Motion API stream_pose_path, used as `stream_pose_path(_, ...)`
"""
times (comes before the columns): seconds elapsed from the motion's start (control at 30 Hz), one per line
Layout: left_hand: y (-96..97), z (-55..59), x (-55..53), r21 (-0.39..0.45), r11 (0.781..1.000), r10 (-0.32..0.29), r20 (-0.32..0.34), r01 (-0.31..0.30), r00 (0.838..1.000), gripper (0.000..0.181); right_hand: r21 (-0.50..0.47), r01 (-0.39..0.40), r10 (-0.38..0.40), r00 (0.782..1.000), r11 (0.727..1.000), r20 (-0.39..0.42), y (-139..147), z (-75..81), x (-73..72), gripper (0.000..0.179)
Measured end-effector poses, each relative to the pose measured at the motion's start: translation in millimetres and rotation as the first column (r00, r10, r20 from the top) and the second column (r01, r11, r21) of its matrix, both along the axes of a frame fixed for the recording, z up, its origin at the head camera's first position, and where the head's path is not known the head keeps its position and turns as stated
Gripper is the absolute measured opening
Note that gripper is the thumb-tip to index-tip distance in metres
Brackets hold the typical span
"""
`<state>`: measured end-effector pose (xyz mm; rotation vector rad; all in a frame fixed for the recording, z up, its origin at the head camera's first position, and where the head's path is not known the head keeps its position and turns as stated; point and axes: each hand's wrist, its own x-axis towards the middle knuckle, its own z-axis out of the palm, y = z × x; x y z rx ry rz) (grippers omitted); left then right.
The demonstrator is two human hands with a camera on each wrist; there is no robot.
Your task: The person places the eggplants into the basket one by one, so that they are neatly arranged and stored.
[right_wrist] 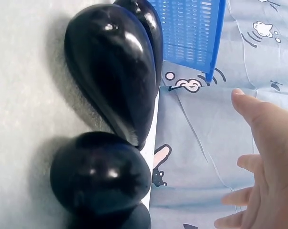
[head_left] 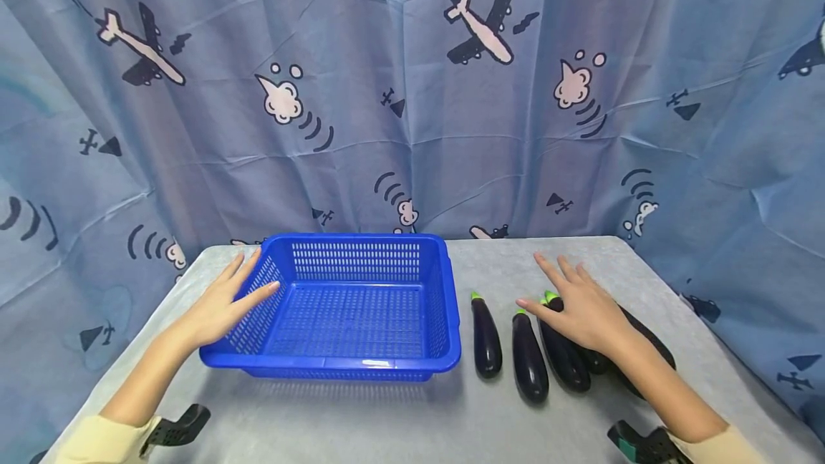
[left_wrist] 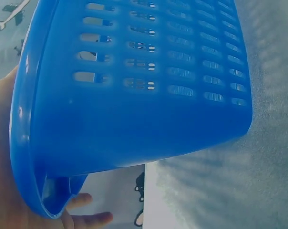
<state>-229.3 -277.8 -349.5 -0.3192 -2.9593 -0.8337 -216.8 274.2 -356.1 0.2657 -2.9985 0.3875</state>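
Observation:
A blue plastic basket (head_left: 353,361) with slotted walls stands on the table, nothing inside it. My left hand (head_left: 215,308) is spread at the basket's left side, fingers straight over its rim; whether it touches the rim I cannot tell. To the basket's right lie several dark eggplants (head_left: 530,364) with green stem ends. Above the right-hand ones hovers my right hand (head_left: 583,310), fingers spread, holding nothing and hiding part of them. In the right wrist view, rounded eggplant ends (right_wrist: 110,67) appear close up, apart from the fingers.
The pale grey table (head_left: 322,424) extends in front of the basket. Behind it hangs a blue curtain (head_left: 361,113) printed with airplanes and clouds. A lone eggplant (head_left: 486,342) lies nearest the basket's right wall. Dark straps with devices sit at both wrists.

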Motion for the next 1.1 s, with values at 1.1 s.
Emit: stream_pose_path(1.1, -19.7, -14.1, 3.0, 0.38, 0.913, 0.125, 0.079, -0.146, 0.989, 0.069, -0.21, -0.134, 0.129, 0.991, 0.969, -0.035, -36, -9.4, -5.9, 0.09)
